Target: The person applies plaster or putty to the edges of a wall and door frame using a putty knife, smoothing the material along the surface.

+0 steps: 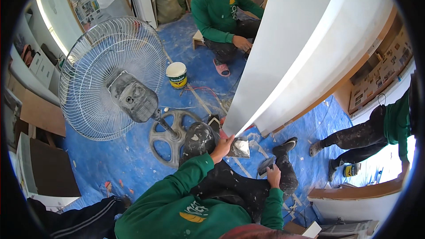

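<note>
I sit on the floor in a green sweatshirt and paint-spattered dark trousers. My left hand [222,146] reaches forward past my raised knee and grips a flat plate loaded with white putty [240,148], just below the lower corner of a tall white panel [301,48]. My right hand [273,176] rests on my outstretched leg and is closed on a dark putty knife [265,166]. The knife's blade is partly hidden by the hand.
A big wire-caged fan [113,73] leans at the left on its round spoked base [170,136]. A white bucket [177,74] stands on the blue floor sheet [133,159]. One person in green [219,13] squats at the back. Another person [376,135] crouches at the right near a small can [352,169].
</note>
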Tool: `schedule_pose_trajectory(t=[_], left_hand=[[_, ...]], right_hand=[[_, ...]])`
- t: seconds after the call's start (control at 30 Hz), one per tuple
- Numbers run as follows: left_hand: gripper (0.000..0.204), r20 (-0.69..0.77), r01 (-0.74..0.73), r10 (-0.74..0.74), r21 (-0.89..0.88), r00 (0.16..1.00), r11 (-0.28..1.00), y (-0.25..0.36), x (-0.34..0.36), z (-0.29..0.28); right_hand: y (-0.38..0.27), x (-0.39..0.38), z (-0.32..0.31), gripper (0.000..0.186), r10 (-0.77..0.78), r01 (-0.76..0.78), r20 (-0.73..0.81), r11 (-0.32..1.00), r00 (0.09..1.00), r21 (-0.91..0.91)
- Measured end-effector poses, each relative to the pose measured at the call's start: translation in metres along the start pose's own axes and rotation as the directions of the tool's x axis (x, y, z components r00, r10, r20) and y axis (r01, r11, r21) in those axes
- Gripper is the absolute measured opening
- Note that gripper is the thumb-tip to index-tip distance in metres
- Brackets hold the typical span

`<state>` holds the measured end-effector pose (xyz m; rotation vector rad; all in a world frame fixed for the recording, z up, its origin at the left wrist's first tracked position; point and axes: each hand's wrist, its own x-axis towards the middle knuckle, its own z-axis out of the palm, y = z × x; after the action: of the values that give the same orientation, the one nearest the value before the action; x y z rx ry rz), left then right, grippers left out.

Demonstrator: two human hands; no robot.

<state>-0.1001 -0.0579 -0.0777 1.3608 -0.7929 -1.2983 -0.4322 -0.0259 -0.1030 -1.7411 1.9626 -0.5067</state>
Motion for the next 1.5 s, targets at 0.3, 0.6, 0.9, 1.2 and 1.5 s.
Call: schedule_pose_trajectory(t=[0.3, 0.6, 0.9, 1.2, 1.5], left_hand=[[0.052, 0.144, 0.090, -0.095, 0.040, 0.985, 0.995, 0.005, -0.001, 0.003], [0.047, 0.120, -0.092, 0.093, -0.020, 0.988, 0.996, -0.011, 0.006, 0.003], [0.055, 0.105, 0.014, -0.047, 0.293, 0.993, 0.956, -0.011, 0.005, 0.002], [0.061, 0.095, -0.064, 0.032, 0.350, 0.995, 0.935, -0.034, 0.005, -0.010], [0.061, -0.043, -0.096, 0.104, 0.153, 0.994, 0.984, 0.117, -0.100, -0.101]], right_hand=[[-0.001, -0.009, -0.013, 0.043, -0.056, 0.055, -0.080, 0.998, 0.995, -0.005], [0.012, -0.002, -0.005, 0.044, -0.117, 0.113, -0.063, 0.992, 0.991, -0.054], [-0.007, 0.000, -0.008, 0.037, -0.216, 0.219, 0.045, 0.973, 0.975, -0.080], [-0.020, 0.049, 0.028, 0.043, -0.400, 0.431, 0.237, 0.897, 0.885, -0.096], [-0.062, 0.122, 0.028, 0.030, -0.570, 0.687, 0.554, 0.726, 0.606, -0.005]])
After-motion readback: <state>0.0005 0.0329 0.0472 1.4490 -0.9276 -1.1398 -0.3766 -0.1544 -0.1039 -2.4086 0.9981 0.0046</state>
